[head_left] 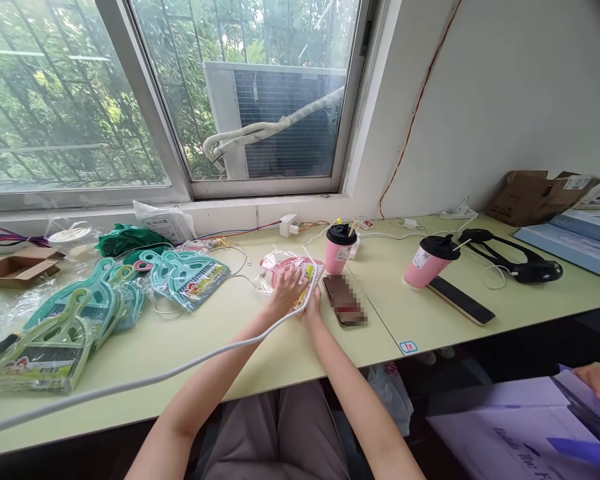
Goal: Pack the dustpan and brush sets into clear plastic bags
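A pink dustpan-and-brush set (307, 269) in clear plastic, with a yellow and green printed label, lies on the table in front of me. My left hand (286, 288) rests on top of it, fingers stretched over the wrapping. At its lower right edge, my right hand (312, 305) grips the package, its fingers partly hidden behind a grey-white cable. Left of my hands lie wrapped turquoise dustpan sets (200, 280) and a light green one (45, 360).
Right of my hands are a phone (345, 300) and a pink cup (339, 250); farther right, another pink cup (427, 261). The thick cable (180, 367) crosses in front. A cardboard tray (20, 267) stands far left. Someone else's hand (597, 380) is by a purple box (510, 427).
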Action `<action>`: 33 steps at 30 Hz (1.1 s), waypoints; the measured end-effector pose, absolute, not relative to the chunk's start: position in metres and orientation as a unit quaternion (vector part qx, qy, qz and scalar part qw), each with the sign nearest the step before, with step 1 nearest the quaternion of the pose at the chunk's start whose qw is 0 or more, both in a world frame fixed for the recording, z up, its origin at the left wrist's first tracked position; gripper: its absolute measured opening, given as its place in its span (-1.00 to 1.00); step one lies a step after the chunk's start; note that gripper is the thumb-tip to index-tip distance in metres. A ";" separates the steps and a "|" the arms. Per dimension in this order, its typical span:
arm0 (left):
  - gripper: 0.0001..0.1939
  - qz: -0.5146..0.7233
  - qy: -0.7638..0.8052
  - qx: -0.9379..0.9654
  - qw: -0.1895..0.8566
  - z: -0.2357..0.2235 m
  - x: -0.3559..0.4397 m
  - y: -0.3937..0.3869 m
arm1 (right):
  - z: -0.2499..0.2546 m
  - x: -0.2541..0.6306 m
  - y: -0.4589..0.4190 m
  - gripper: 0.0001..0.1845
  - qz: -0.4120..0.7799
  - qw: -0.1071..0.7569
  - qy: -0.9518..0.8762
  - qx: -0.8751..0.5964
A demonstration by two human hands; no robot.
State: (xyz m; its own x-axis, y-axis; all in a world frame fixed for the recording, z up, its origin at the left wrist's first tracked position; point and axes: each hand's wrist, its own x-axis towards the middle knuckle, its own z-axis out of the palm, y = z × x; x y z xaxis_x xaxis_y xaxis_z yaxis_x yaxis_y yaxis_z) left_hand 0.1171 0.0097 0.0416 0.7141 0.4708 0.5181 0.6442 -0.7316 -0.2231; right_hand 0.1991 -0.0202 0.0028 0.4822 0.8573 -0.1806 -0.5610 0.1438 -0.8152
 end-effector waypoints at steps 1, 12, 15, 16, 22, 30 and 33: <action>-0.62 -0.227 -0.301 -0.907 0.188 0.039 0.120 0.009 | 0.003 0.199 -0.020 -0.56 0.489 0.733 -0.150 -0.448; -0.49 -0.330 -0.302 -0.894 0.008 0.028 0.142 -0.006 | -0.002 0.201 -0.017 -0.56 0.434 0.770 -0.160 -0.440; -0.49 -0.326 -0.256 -0.910 -0.027 0.033 0.136 -0.012 | 0.004 0.200 -0.021 -0.52 0.409 0.786 -0.152 -0.437; -0.50 -0.325 -0.235 -0.915 -0.040 0.036 0.132 -0.015 | 0.006 0.200 -0.022 -0.52 0.399 0.794 -0.152 -0.433; -0.61 -0.558 -0.360 -0.719 -0.204 0.063 0.073 0.005 | 0.019 0.204 -0.030 -0.50 0.391 0.798 -0.114 -0.443; -0.28 -0.517 -0.179 -0.256 -0.797 0.061 0.056 0.062 | 0.020 0.195 -0.033 -0.50 0.492 0.778 -0.138 -0.366; -0.23 -0.487 -0.095 -0.255 -0.830 0.049 0.086 0.050 | 0.015 0.190 -0.029 -0.52 0.511 0.762 -0.131 -0.375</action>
